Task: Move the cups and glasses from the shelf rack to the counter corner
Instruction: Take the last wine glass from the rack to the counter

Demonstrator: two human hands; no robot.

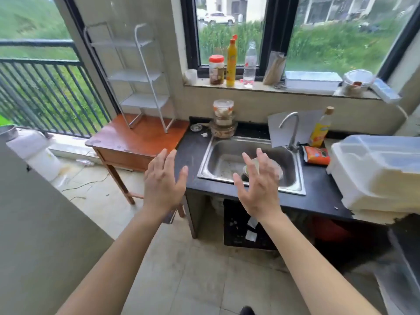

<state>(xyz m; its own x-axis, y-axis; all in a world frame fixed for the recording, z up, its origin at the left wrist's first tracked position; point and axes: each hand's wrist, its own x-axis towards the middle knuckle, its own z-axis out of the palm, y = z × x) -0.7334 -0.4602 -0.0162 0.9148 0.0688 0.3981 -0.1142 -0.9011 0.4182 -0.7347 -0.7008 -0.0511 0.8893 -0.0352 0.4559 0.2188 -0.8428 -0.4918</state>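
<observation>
Standing on the wooden table (141,142), the white rack (136,76) is seen with bare shelves. Stacked glass containers (223,118) are set at the counter (193,151) corner, behind the sink (250,164). Both hands, left (162,180) and right (256,189), are held up with fingers spread wide, nothing gripped.

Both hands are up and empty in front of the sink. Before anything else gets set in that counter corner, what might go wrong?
The stacked containers at the counter corner already stand tall beside the sink; adding there could topple them in. The rack shelves look bare, so a further reach by the left hand or right hand may be wasted.
</observation>
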